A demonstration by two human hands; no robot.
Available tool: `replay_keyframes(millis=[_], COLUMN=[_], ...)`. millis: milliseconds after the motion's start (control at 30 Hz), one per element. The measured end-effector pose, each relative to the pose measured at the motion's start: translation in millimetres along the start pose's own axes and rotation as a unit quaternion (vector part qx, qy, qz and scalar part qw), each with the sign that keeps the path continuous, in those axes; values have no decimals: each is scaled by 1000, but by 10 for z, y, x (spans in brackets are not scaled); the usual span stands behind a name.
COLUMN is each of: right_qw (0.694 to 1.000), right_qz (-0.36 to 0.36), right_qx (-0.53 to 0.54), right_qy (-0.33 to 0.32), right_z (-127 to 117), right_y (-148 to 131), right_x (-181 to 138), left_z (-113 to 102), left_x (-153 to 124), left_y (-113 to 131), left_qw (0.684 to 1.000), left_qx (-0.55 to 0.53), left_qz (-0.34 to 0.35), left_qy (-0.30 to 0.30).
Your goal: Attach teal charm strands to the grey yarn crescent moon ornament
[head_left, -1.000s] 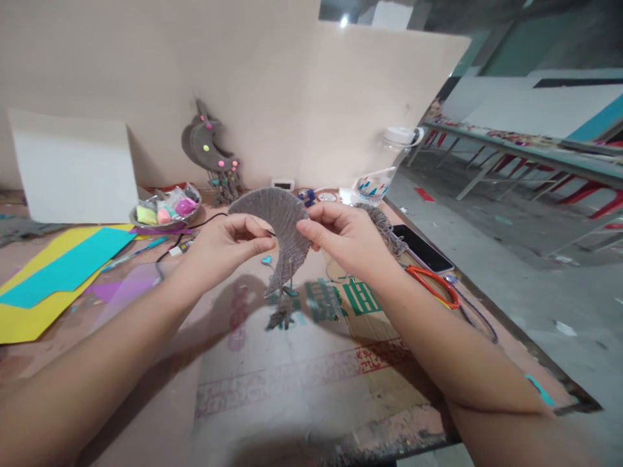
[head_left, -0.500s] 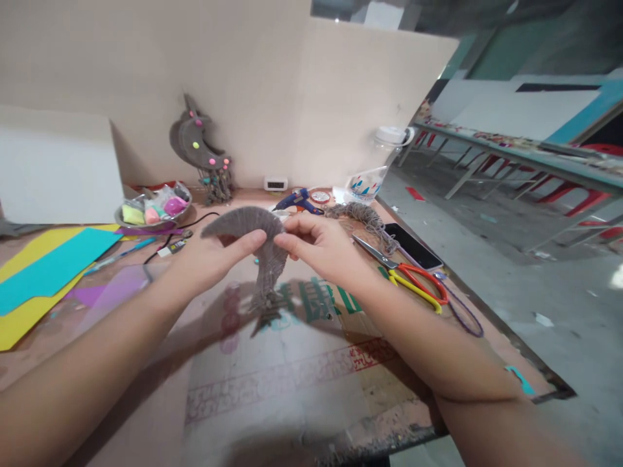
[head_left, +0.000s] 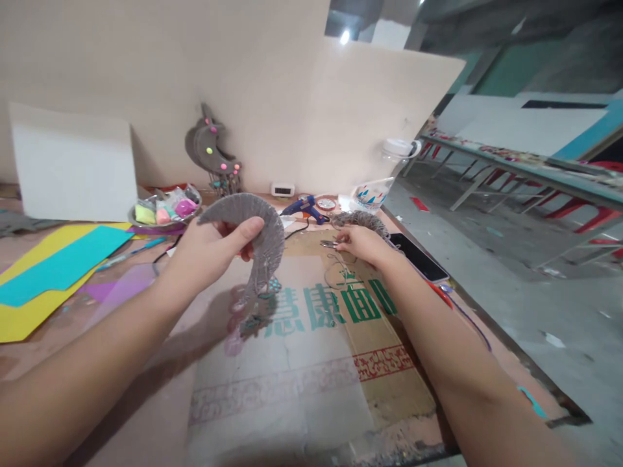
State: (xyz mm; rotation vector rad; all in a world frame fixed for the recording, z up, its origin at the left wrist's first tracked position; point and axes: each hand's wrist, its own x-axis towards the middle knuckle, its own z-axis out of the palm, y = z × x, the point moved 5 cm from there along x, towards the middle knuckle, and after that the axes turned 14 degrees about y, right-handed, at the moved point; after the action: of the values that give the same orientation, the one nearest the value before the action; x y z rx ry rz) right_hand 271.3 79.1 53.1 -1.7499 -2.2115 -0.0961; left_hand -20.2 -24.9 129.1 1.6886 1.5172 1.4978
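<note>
My left hand (head_left: 219, 243) pinches a crescent moon shape wound in grey yarn (head_left: 267, 227), thumb on its front face. The moon is held upright above the table, its lower tip trailing yarn ends with small teal dots (head_left: 274, 283). My right hand (head_left: 363, 244) is closed at a small shiny metal piece (head_left: 329, 244), beside the heap of grey yarn (head_left: 363, 220). What kind of tool the metal belongs to is hidden by the fingers. A loose strand (head_left: 335, 269) curls below that hand. Red scissor handles (head_left: 440, 295) show partly behind my right forearm.
A blue glue gun (head_left: 306, 209) lies behind the moon. A phone (head_left: 419, 257) and a water bottle (head_left: 395, 155) are at right. A bowl of coloured clay packs (head_left: 168, 211) and foam sheets (head_left: 111, 243) are at left. A decorated grey moon (head_left: 209, 146) hangs at the back.
My right hand has let go of the moon and moved right to the metal piece near the yarn heap. My left hand still holds the moon, now tilted more upright.
</note>
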Motion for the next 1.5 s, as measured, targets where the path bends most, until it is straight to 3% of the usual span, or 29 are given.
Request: replay_keyframes(millis=[200,367,467,567,633,700,767,900,1000,1500], right_qw=[999,999,995,976,954,943,941,911,896,904], right_qz=[-17,-6,25,59,52,21,-21,-210,-294,-314], right_qx=[-27,-34,-41,-19,22,59,88,218,175,100], right_qy=[-25,27,85,209,294,328,326,280,281,272], right_z=[61,19,-52,-294,-517,-713,-858,-963,-903,-778], right_y=[-25,-27,-4,12,-44,-195,-436,-1097,-1410,-1612], right_x=[-1,-5,5,37,33,-8,-105,-458,-669,-757], left_z=[1,-14,-19,-25,-29,-33,-35,-55,-89,-121], left_x=[-9,-21,-27,-28,-24,-17,-9,5,13,6], left_y=[33,63,96,121,125,110,87,83,102,106], left_qw=[999,1000,1000,999,999,999,999,999,999,997], left_qx=[-26,-21,-25,-30,-33,-35,-36,-34,-30,-55], left_qz=[7,9,9,7,12,14,15,28,33,15], left_qy=[-21,-12,-13,-18,-19,-16,-10,6,21,55])
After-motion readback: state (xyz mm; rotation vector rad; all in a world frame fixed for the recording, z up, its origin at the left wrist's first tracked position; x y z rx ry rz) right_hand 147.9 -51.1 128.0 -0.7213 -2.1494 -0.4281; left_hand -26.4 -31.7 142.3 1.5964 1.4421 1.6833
